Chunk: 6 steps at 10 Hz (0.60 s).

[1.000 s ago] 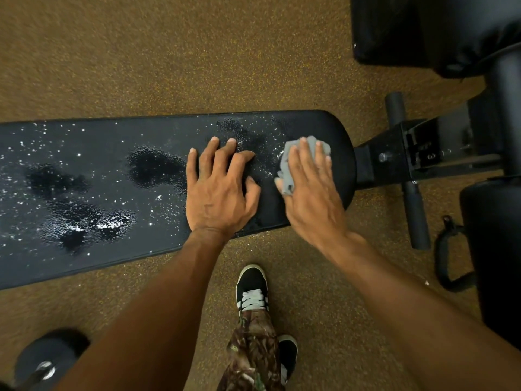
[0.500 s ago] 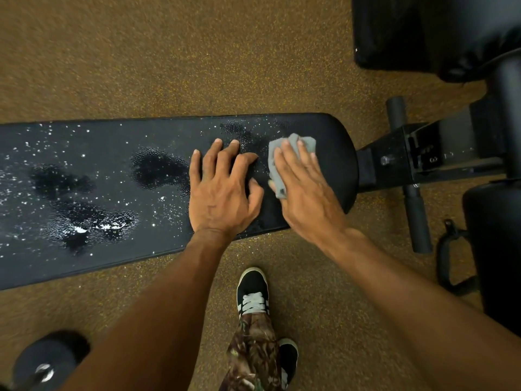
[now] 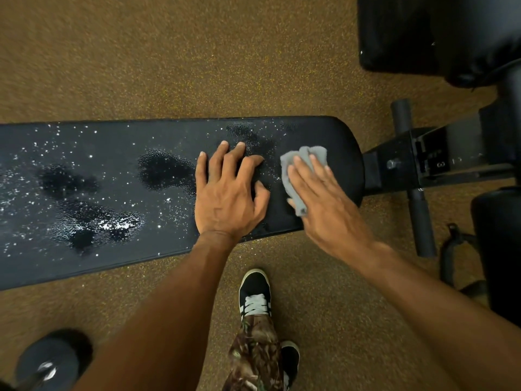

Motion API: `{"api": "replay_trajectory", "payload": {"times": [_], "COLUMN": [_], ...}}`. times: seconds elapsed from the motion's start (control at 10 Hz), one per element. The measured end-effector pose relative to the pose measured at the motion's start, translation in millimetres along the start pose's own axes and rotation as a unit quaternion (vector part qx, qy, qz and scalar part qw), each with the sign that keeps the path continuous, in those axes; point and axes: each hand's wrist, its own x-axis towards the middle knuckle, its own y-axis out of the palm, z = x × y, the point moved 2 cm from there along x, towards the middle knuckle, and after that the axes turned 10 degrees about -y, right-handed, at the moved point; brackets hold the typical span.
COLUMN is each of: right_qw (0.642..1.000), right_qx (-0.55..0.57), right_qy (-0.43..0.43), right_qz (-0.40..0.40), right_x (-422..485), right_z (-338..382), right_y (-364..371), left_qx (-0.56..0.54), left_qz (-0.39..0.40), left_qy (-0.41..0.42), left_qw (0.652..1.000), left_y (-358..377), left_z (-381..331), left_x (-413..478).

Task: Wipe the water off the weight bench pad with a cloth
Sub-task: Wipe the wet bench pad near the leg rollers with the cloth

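A long black weight bench pad (image 3: pixel 112 142) runs across the view from the left edge to its rounded right end. Water droplets and several dark puddles (image 3: pixel 166 170) cover its left and middle parts. My left hand (image 3: pixel 228 196) rests flat on the pad, fingers spread, holding nothing. Just to its right, my right hand (image 3: pixel 324 198) presses a crumpled grey cloth (image 3: pixel 304 156) onto the pad near the rounded end. The cloth sticks out past my fingertips and below my thumb.
The bench's black metal frame (image 3: pixel 428 162) and a foam roller bar (image 3: pixel 417 213) extend right of the pad. Black padded equipment (image 3: pixel 423 32) fills the top right corner. A dumbbell (image 3: pixel 48 362) lies bottom left on brown speckled flooring. My shoe (image 3: pixel 255 292) stands below the pad.
My right hand slid the cloth left toward my left hand, then back right toward the pad's rounded end. My left hand stayed planted on the pad.
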Motion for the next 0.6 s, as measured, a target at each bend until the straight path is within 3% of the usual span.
{"api": "replay_trajectory", "payload": {"times": [0.2, 0.3, 0.4, 0.5, 0.6], "right_qw": [0.995, 0.995, 1.0, 1.0, 0.996], "right_qx": [0.027, 0.045, 0.005, -0.004, 0.009], "right_qy": [0.091, 0.064, -0.003, 0.017, 0.085], "right_qz": [-0.04, -0.057, -0.005, 0.009, -0.031], "right_x": [26.3, 36.5, 6.2, -6.3, 26.6], "right_z": [-15.0, 3.2, 2.6, -12.0, -14.0], "right_y": [-8.8, -0.5, 0.8, -9.3, -10.9], "left_qx": [0.003, 0.006, 0.006, 0.006, 0.003], "left_qz": [-0.007, -0.006, -0.004, -0.003, -0.004], "left_qy": [0.001, 0.003, 0.001, -0.001, -0.001], "left_qw": [1.0, 1.0, 1.0, 1.0, 1.0], "left_y": [0.4, 0.5, 0.2, -0.3, 0.5], "left_z": [-0.7, -0.1, -0.3, -0.8, 0.0], "left_x": [-0.6, -0.3, -0.4, 0.1, 0.1]}}
